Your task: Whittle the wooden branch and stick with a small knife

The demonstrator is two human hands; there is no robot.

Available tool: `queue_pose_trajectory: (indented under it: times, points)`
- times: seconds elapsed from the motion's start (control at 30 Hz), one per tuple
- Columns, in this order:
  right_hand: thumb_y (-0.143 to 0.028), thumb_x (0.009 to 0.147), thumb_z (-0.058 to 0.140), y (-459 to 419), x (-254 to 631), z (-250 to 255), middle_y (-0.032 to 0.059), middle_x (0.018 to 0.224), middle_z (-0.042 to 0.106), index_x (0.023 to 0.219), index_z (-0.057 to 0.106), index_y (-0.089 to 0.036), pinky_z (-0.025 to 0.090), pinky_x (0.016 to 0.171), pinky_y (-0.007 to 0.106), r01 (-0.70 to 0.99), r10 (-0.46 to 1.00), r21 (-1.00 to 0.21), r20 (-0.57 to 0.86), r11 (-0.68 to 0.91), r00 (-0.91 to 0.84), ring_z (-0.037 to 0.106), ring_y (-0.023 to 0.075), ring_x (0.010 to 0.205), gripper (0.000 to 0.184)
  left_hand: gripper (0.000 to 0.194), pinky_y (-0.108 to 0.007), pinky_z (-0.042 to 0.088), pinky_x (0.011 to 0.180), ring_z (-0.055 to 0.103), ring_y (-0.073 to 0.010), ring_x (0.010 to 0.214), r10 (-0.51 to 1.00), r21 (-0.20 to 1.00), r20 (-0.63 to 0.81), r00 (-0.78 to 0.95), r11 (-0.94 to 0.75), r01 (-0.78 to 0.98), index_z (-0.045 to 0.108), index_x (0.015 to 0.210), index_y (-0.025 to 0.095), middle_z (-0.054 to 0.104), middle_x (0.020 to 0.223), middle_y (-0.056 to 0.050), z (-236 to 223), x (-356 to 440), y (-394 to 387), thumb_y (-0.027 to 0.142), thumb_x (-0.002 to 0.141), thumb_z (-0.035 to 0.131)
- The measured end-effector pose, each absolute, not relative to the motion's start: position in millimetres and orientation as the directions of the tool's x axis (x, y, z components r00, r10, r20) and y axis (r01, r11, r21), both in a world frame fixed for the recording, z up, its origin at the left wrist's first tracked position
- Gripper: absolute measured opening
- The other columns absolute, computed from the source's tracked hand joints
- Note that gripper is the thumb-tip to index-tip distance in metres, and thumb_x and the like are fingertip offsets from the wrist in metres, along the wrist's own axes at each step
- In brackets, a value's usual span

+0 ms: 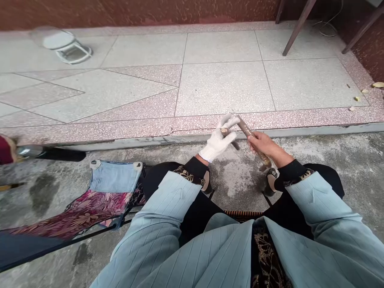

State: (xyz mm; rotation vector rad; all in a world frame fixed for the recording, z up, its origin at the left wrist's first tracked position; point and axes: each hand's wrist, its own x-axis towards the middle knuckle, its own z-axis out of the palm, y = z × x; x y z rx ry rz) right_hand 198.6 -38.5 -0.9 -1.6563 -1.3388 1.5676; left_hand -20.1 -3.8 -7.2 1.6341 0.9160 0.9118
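Observation:
My left hand (218, 141), in a white knit glove, has its fingers curled round a short brown stick-like piece (224, 131). A pale cut end of that piece faces up, and a darker end pokes out below the fingers. My bare right hand (261, 144) grips a longer brown stick (245, 127), slanted from upper left to lower right. Its upper end meets the gloved fingertips, perhaps touching them. Near my shoe, its lower end (265, 163) looks mottled and rough. Both hands are held above the concrete ground, in front of my knees.
A raised tiled step (222, 88) runs across ahead. To my left stands a folding chair of patched denim and floral cloth (99, 204); a long black object (63, 154) lies beyond it. A white stool (73, 52) and wooden legs (300, 28) stand on the step.

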Motion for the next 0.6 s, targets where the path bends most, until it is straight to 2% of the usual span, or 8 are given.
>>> queue_pose_trajectory:
  times: [0.1, 0.2, 0.3, 0.37, 0.47, 0.53, 0.6]
  points:
    - [-0.038, 0.096, 0.066, -38, 193, 3, -0.0035, 0.076, 0.056, 0.105, 0.049, -0.023, 0.046, 0.055, 0.025, 0.152, 0.920, -0.922, -0.374, -0.356, -0.115, 0.050, 0.0117, 0.058, 0.024, 0.053, -0.034, 0.057, 0.089, 0.069, -0.0188, 0.094, 0.902, 0.984, 0.036, 0.431, -0.106, 0.141, 0.066, 0.135, 0.017, 0.075, 0.110, -0.010, -14, -13, -6, 0.054, 0.097, 0.060]
    - [-0.048, 0.092, 0.070, -38, 193, 10, -0.0065, 0.070, 0.051, 0.119, 0.051, -0.024, 0.038, 0.049, 0.024, 0.052, 0.931, -0.943, -0.333, -0.329, -0.149, 0.043, 0.0110, 0.053, 0.041, 0.044, -0.029, 0.053, 0.077, 0.062, -0.0145, 0.075, 0.874, 0.983, -0.087, 0.479, -0.003, 0.185, 0.072, 0.106, 0.014, 0.074, 0.087, -0.006, -15, -10, -12, 0.055, 0.098, 0.059]
    - [-0.059, 0.088, 0.072, -38, 194, 12, -0.0073, 0.063, 0.048, 0.109, 0.054, -0.023, 0.033, 0.046, 0.024, 0.029, 0.930, -0.942, -0.336, -0.335, -0.151, 0.039, 0.0104, 0.048, 0.045, 0.051, -0.028, 0.051, 0.072, 0.061, -0.0132, 0.069, 0.823, 0.978, -0.192, 0.535, 0.115, 0.174, 0.068, 0.086, 0.014, 0.072, 0.080, -0.007, -16, -7, -22, 0.060, 0.101, 0.054]
    - [-0.060, 0.086, 0.074, -37, 196, 12, -0.0067, 0.060, 0.047, 0.097, 0.053, -0.024, 0.032, 0.044, 0.025, 0.066, 0.930, -0.941, -0.337, -0.331, -0.143, 0.038, 0.0102, 0.046, 0.044, 0.056, -0.028, 0.052, 0.071, 0.063, -0.0139, 0.069, 0.801, 0.972, -0.235, 0.551, 0.195, 0.131, 0.064, 0.087, 0.016, 0.072, 0.080, -0.007, -21, -2, -28, 0.069, 0.099, 0.054]
    - [-0.055, 0.089, 0.073, -37, 197, 10, -0.0040, 0.059, 0.050, 0.082, 0.049, -0.023, 0.034, 0.045, 0.025, 0.124, 0.933, -0.944, -0.323, -0.306, -0.160, 0.041, 0.0102, 0.046, 0.041, 0.061, -0.029, 0.054, 0.068, 0.063, -0.0150, 0.069, 0.797, 0.944, -0.296, 0.527, 0.329, 0.033, 0.060, 0.100, 0.018, 0.070, 0.084, -0.006, -32, 5, -35, 0.079, 0.091, 0.060]
    - [-0.050, 0.093, 0.071, -37, 195, 9, -0.0032, 0.057, 0.050, 0.077, 0.049, -0.022, 0.035, 0.046, 0.025, 0.176, 0.930, -0.938, -0.326, -0.297, -0.167, 0.042, 0.0104, 0.047, 0.039, 0.059, -0.030, 0.055, 0.068, 0.064, -0.0156, 0.072, 0.783, 0.914, -0.370, 0.500, 0.403, 0.044, 0.058, 0.110, 0.020, 0.070, 0.090, -0.006, -39, 7, -35, 0.075, 0.091, 0.063]
    - [-0.045, 0.096, 0.069, -39, 191, 10, -0.0034, 0.054, 0.048, 0.075, 0.051, -0.021, 0.037, 0.047, 0.024, 0.228, 0.918, -0.925, -0.348, -0.303, -0.190, 0.043, 0.0106, 0.047, 0.036, 0.054, -0.031, 0.055, 0.071, 0.067, -0.0172, 0.078, 0.795, 0.901, -0.431, 0.426, 0.403, 0.158, 0.056, 0.121, 0.021, 0.071, 0.099, -0.006, -43, 5, -31, 0.064, 0.090, 0.069]
